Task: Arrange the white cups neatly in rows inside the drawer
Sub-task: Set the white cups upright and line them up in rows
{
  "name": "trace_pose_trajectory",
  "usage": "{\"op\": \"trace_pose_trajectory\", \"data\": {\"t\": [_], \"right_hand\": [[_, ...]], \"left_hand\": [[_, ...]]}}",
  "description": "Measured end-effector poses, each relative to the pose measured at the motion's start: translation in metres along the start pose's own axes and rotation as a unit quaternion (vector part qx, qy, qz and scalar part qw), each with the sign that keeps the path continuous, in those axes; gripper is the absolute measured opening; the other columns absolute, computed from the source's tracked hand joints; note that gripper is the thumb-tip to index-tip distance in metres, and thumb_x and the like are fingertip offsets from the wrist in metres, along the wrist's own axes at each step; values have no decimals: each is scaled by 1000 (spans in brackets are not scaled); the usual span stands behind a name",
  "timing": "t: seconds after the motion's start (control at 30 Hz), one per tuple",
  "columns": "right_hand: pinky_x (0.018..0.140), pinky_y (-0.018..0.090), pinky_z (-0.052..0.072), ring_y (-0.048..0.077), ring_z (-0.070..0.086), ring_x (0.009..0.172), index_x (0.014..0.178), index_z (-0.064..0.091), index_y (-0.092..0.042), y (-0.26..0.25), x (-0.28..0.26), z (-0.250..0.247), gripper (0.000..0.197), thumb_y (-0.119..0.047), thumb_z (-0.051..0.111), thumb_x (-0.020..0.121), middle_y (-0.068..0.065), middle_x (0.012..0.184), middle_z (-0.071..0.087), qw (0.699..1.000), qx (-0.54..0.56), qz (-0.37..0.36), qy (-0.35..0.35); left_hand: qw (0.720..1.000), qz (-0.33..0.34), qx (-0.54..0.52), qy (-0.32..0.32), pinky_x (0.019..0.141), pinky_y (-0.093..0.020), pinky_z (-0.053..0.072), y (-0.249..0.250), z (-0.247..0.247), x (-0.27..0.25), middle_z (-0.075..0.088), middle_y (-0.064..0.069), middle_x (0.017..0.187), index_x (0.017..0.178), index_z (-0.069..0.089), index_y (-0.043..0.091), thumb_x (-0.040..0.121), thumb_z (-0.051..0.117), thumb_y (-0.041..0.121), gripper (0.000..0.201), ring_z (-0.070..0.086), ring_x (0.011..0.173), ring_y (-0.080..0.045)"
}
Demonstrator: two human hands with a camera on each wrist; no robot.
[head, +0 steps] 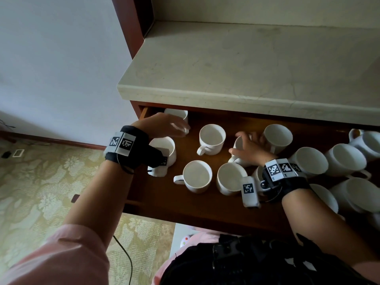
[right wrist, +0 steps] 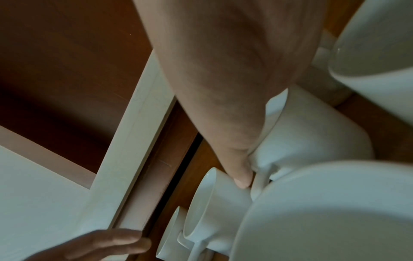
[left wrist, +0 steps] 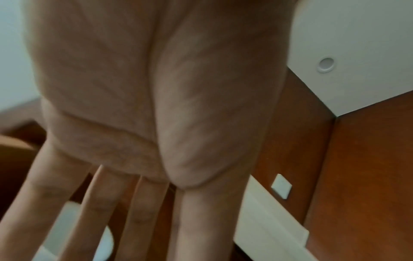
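Note:
An open wooden drawer (head: 181, 204) holds several white cups. My left hand (head: 171, 125) hovers with relaxed, spread fingers (left wrist: 138, 211) over the back-left cup (head: 177, 114), holding nothing. My right hand (head: 247, 146) grips a white cup (head: 239, 143) in the middle of the drawer; my thumb (right wrist: 240, 176) presses its side (right wrist: 312, 137). Upright cups stand between the hands (head: 211, 138) and in front (head: 197, 175), (head: 231, 177). Another cup (head: 164, 150) sits under my left wrist. The gripped cup's far side is hidden by my fingers.
More white cups crowd the drawer's right end (head: 308, 161), (head: 345, 159), (head: 277, 134). A pale stone countertop (head: 246, 68) overhangs the drawer's back. Patterned carpet (head: 41, 182) and a white wall (head: 51, 58) lie to the left, with a black cable (head: 125, 256) on the floor.

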State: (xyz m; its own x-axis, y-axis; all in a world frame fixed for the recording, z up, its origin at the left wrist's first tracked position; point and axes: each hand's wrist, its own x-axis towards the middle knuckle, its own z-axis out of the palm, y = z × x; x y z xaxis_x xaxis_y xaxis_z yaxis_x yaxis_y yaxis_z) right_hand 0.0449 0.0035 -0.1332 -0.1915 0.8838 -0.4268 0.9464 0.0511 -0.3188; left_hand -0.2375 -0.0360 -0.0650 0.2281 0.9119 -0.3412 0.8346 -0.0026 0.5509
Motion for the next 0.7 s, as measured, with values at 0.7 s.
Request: {"op": "trace_pose_trajectory", "data": {"t": [0.7], "right_hand": [[108, 49, 20, 36, 18, 133, 138, 28, -30, 1, 0, 2, 59, -51, 52, 88, 8, 141, 21, 1000, -12, -6, 26]], "left_hand": [[977, -55, -10, -206, 78, -37, 59, 37, 59, 20, 67, -6, 107, 105, 65, 27, 92, 59, 15, 18, 70, 75, -21]]}}
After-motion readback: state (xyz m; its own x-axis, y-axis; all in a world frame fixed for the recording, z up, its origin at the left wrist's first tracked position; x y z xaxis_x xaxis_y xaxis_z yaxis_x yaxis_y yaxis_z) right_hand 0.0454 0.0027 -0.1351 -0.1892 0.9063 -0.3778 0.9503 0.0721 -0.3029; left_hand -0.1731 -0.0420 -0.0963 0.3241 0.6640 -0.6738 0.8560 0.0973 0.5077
